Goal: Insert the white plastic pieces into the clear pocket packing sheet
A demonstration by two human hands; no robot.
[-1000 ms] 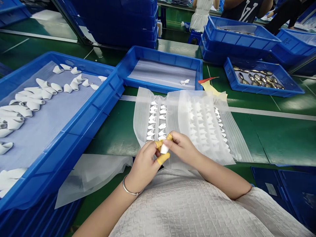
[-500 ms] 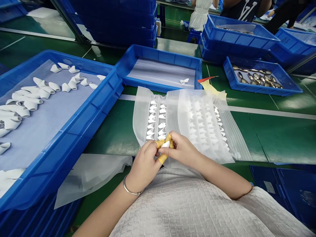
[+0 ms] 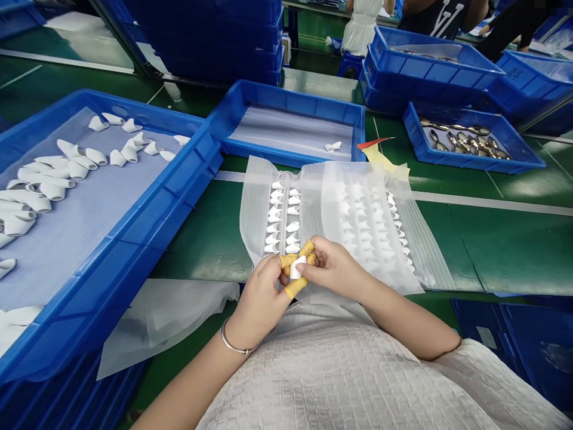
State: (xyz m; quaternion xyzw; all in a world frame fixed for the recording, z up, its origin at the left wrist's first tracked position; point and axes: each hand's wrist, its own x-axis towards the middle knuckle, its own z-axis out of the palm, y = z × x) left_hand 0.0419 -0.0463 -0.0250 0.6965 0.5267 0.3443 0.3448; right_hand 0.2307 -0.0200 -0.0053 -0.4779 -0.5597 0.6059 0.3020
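Between the fingertips of both hands sits a small white curved piece (image 3: 298, 268), hollow like the others around, its exact kind unclear. My left hand (image 3: 265, 291) pinches it from the left, with yellow finger cots on thumb and finger. My right hand (image 3: 332, 267), also wearing yellow cots, has its fingers closed on the piece from the right. Just beyond the hands lies a translucent ribbed plastic sheet (image 3: 308, 206) with white pieces (image 3: 293, 210) in rows. Part of the sheet is folded over several rows, which show only faintly.
A large blue tray (image 3: 147, 239) at left holds many white pieces. Behind the sheet, a second blue tray (image 3: 286, 158) carries a small white piece. Shiny metal spoons (image 3: 474, 146) lie in a blue bin (image 3: 483, 164) at right. Stacked bins (image 3: 439, 65) and other people are farther back.
The white piece has been turned between my fingers, so a broader face of it now shows. Both hands stay in nearly the same place.
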